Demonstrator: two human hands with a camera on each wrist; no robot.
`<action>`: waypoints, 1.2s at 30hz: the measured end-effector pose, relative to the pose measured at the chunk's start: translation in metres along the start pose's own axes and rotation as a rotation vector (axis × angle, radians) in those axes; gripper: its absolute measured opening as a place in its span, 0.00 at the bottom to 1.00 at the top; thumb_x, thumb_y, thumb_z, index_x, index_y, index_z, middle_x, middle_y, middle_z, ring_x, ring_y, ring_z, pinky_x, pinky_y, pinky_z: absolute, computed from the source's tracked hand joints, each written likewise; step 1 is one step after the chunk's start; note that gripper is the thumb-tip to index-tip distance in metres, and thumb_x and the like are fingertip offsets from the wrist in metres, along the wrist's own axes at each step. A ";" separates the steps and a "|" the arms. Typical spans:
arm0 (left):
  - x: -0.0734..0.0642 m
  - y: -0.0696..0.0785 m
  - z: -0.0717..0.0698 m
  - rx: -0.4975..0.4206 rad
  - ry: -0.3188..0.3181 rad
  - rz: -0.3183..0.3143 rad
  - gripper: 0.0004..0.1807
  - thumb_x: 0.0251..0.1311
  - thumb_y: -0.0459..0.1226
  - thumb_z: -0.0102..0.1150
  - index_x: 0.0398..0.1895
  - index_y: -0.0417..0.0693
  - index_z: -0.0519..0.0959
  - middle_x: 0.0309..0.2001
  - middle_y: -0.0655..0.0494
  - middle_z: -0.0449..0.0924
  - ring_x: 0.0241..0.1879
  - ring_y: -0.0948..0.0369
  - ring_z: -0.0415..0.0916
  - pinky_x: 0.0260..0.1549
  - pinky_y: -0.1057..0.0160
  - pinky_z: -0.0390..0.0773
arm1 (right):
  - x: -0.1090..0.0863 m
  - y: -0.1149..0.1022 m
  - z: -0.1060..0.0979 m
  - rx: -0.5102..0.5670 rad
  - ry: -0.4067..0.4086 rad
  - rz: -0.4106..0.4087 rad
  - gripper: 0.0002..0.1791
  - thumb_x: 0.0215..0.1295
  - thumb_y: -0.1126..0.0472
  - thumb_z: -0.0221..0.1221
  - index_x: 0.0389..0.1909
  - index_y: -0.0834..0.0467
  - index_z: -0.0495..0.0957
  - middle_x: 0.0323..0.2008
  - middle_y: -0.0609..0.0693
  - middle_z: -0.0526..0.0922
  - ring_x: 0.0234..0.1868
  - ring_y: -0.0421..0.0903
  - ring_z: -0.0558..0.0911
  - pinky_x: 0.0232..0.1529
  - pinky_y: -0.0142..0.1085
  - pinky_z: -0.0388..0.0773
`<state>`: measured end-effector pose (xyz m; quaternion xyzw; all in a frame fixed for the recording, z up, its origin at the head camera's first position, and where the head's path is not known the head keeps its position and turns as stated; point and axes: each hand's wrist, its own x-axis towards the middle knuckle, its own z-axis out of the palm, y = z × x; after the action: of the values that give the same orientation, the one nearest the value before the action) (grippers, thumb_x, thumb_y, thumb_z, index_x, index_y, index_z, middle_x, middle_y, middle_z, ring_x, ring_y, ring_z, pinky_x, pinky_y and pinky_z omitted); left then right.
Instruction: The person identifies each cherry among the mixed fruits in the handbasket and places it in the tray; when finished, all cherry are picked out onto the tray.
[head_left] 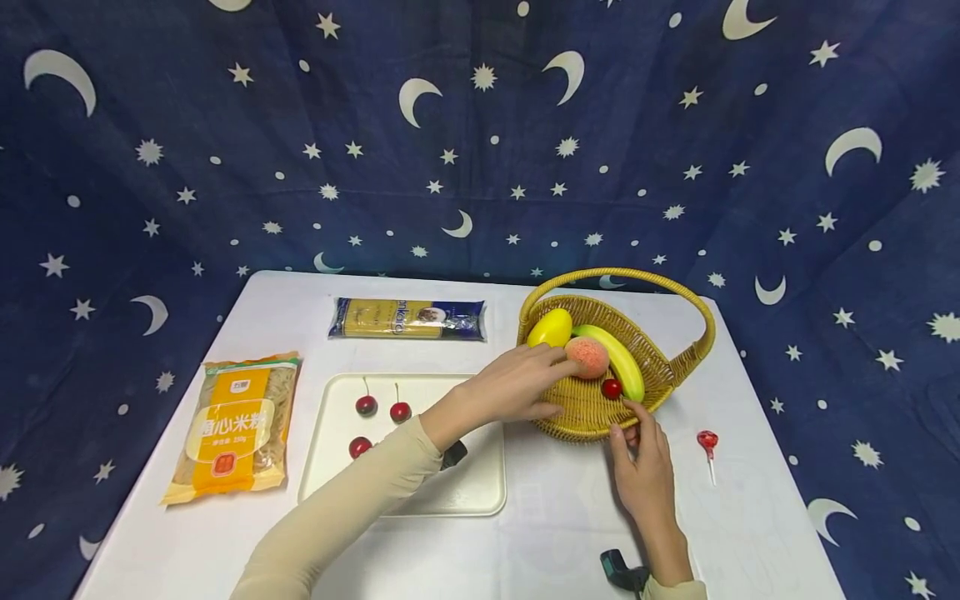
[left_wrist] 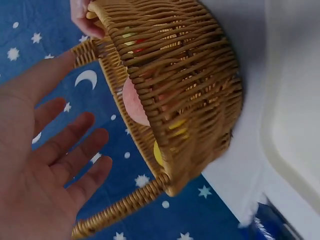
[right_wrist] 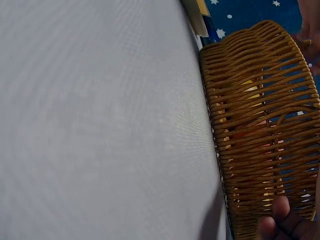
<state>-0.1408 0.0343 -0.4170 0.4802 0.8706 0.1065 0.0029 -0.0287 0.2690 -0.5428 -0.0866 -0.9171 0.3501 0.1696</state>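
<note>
A wicker basket [head_left: 581, 421] with a tall handle stands at the right of the table. Inside it lie a yellow fruit [head_left: 551, 328], a banana [head_left: 617, 360], a peach [head_left: 588, 357] and a red cherry [head_left: 612, 388]. My left hand [head_left: 521, 383] hovers over the basket's left front, its fingers beside the peach in the head view. Nothing is held in that hand [left_wrist: 55, 155], whose fingers are spread and slightly bent in the left wrist view. With thumb and fingers, my right hand [head_left: 647, 467] holds the basket's front right rim; fingertips [right_wrist: 281, 206] show against the weave.
Left of the basket, a white tray [head_left: 480, 500] bears several cherries, partly hidden by my left forearm. A spaghetti pack [head_left: 408, 319] lies behind it, a rice noodle bag [head_left: 234, 425] to its left. A red lollipop [head_left: 707, 442] lies at right.
</note>
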 end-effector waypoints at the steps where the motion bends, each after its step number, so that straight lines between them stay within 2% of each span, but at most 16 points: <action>1: 0.006 0.001 0.000 0.007 -0.009 0.008 0.34 0.66 0.53 0.72 0.72 0.56 0.74 0.58 0.58 0.81 0.53 0.60 0.79 0.50 0.61 0.81 | 0.000 0.000 -0.001 0.000 0.001 0.000 0.24 0.79 0.55 0.58 0.73 0.54 0.71 0.39 0.54 0.76 0.43 0.47 0.71 0.44 0.33 0.59; 5: 0.031 0.006 0.001 0.040 -0.054 0.047 0.30 0.66 0.50 0.72 0.70 0.57 0.75 0.58 0.59 0.80 0.57 0.60 0.79 0.49 0.62 0.82 | -0.001 0.000 -0.003 -0.007 -0.001 0.010 0.24 0.79 0.55 0.58 0.73 0.54 0.71 0.39 0.54 0.76 0.43 0.47 0.72 0.44 0.32 0.59; 10: 0.062 0.013 0.006 0.087 -0.140 0.078 0.32 0.68 0.48 0.70 0.73 0.57 0.73 0.61 0.59 0.81 0.61 0.60 0.79 0.58 0.64 0.81 | -0.003 -0.001 -0.005 -0.022 -0.018 0.031 0.25 0.80 0.54 0.57 0.73 0.53 0.70 0.41 0.54 0.76 0.45 0.48 0.72 0.45 0.33 0.60; 14: 0.084 0.019 0.012 0.123 -0.219 0.052 0.34 0.69 0.49 0.69 0.76 0.60 0.71 0.67 0.58 0.79 0.64 0.61 0.79 0.65 0.64 0.80 | -0.003 0.000 -0.003 -0.026 -0.018 0.031 0.24 0.80 0.55 0.57 0.73 0.54 0.70 0.41 0.54 0.76 0.45 0.47 0.72 0.45 0.34 0.61; 19: 0.105 0.026 0.023 0.160 -0.328 0.028 0.34 0.71 0.49 0.68 0.78 0.62 0.70 0.74 0.55 0.74 0.64 0.60 0.81 0.64 0.64 0.81 | -0.003 0.001 0.000 -0.022 -0.004 0.002 0.24 0.79 0.56 0.59 0.72 0.55 0.71 0.40 0.54 0.76 0.44 0.48 0.73 0.45 0.34 0.62; 22: 0.114 0.029 0.029 0.174 -0.382 0.015 0.32 0.73 0.47 0.66 0.77 0.61 0.70 0.75 0.54 0.73 0.62 0.61 0.82 0.62 0.66 0.82 | -0.003 0.002 0.001 -0.017 0.004 -0.009 0.25 0.78 0.57 0.59 0.72 0.55 0.71 0.39 0.53 0.76 0.44 0.48 0.73 0.44 0.33 0.62; 25: 0.120 0.032 0.034 0.195 -0.411 -0.013 0.27 0.74 0.44 0.64 0.75 0.61 0.73 0.71 0.57 0.76 0.61 0.63 0.82 0.62 0.68 0.81 | -0.003 0.001 0.002 -0.012 0.012 -0.009 0.25 0.78 0.57 0.59 0.72 0.55 0.71 0.39 0.53 0.76 0.43 0.47 0.72 0.44 0.33 0.62; 29: 0.125 0.041 0.038 0.237 -0.414 -0.021 0.13 0.75 0.40 0.63 0.59 0.63 0.82 0.60 0.63 0.84 0.55 0.67 0.82 0.55 0.68 0.83 | -0.004 0.000 0.002 -0.010 0.019 -0.009 0.25 0.78 0.57 0.60 0.72 0.55 0.72 0.38 0.53 0.76 0.43 0.47 0.72 0.44 0.34 0.62; 32: 0.127 0.050 0.038 0.260 -0.407 -0.026 0.05 0.75 0.40 0.62 0.46 0.63 0.84 0.54 0.67 0.87 0.49 0.70 0.82 0.49 0.67 0.85 | -0.004 -0.001 0.002 -0.012 0.022 -0.007 0.25 0.78 0.56 0.60 0.71 0.56 0.72 0.39 0.54 0.76 0.44 0.47 0.72 0.45 0.33 0.61; 36: 0.130 0.057 0.042 0.291 -0.419 -0.049 0.05 0.76 0.42 0.61 0.47 0.65 0.85 0.54 0.70 0.87 0.49 0.71 0.82 0.49 0.68 0.85 | -0.003 -0.001 0.001 -0.012 0.034 -0.003 0.25 0.77 0.57 0.60 0.71 0.56 0.72 0.40 0.54 0.75 0.44 0.47 0.72 0.45 0.32 0.61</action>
<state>-0.1594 0.1804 -0.4347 0.4658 0.8687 -0.1216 0.1167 -0.0257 0.2670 -0.5435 -0.0922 -0.9164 0.3428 0.1850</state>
